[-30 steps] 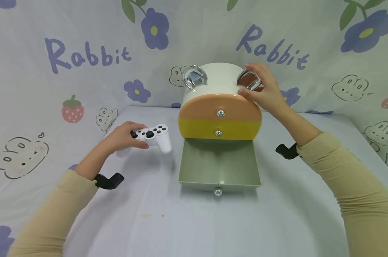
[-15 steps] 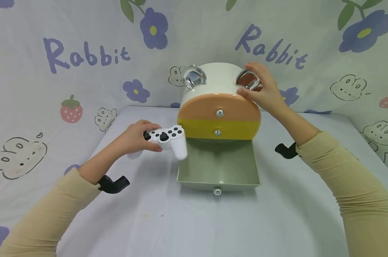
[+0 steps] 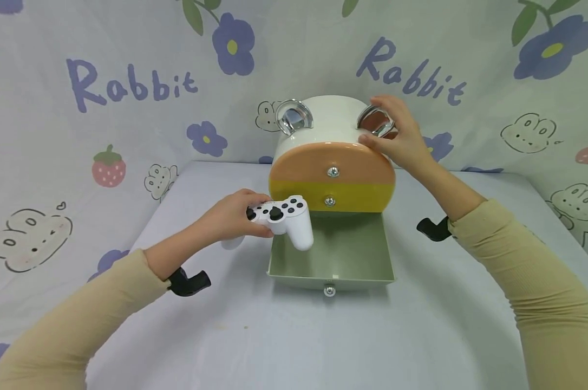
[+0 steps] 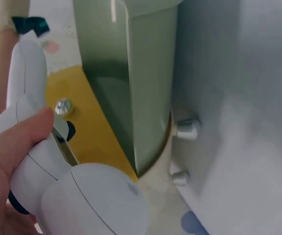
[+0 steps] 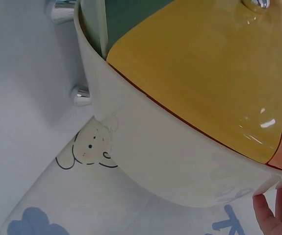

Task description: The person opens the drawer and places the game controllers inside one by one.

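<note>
My left hand (image 3: 235, 216) grips a white game controller (image 3: 299, 225) by its middle, thumb on the near side. In the head view the controller overlaps the left part of a pulled-out green drawer (image 3: 354, 254). That drawer is the lowest of a rounded white cabinet (image 3: 335, 116), below a yellow drawer (image 3: 294, 189) and an orange drawer (image 3: 357, 157), both pushed in. My right hand (image 3: 401, 132) holds the cabinet's right silver-rimmed ear (image 3: 369, 114), thumb on the top front edge. In the left wrist view the controller (image 4: 94, 200) is close beside the drawer.
A second silver ear (image 3: 294, 116) stands on the cabinet's top left. Silver knobs, such as the green drawer's knob (image 3: 330, 291), stick out in front. Short silver feet (image 5: 82, 95) carry the cabinet on a white-covered table (image 3: 294, 341). A printed curtain (image 3: 143, 124) hangs behind.
My left hand has carried the controller to the right, from beside the cabinet to over the left part of the green drawer. My right hand has stayed on the ear.
</note>
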Motion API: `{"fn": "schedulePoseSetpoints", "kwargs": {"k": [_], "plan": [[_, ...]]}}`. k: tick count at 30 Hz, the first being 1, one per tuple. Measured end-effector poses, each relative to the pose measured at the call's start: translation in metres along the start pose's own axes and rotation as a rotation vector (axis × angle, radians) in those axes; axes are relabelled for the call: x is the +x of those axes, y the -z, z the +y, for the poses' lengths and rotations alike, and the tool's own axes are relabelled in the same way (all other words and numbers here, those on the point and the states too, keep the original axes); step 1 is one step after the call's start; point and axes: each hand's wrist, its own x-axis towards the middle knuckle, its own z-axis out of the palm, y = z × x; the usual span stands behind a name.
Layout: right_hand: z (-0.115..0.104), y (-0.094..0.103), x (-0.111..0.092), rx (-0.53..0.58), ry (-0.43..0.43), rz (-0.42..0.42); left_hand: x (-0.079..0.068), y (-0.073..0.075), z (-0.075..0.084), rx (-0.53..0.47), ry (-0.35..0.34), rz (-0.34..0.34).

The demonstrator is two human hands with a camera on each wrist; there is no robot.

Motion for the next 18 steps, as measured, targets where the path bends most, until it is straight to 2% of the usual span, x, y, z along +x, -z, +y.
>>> {"fn": "schedulePoseSetpoints", "kwargs": {"k": [18], "plan": [[0.000, 0.000, 0.000, -0.011, 0.008, -0.009, 0.010, -0.034, 0.050, 0.142, -0.106, 0.011]]}}
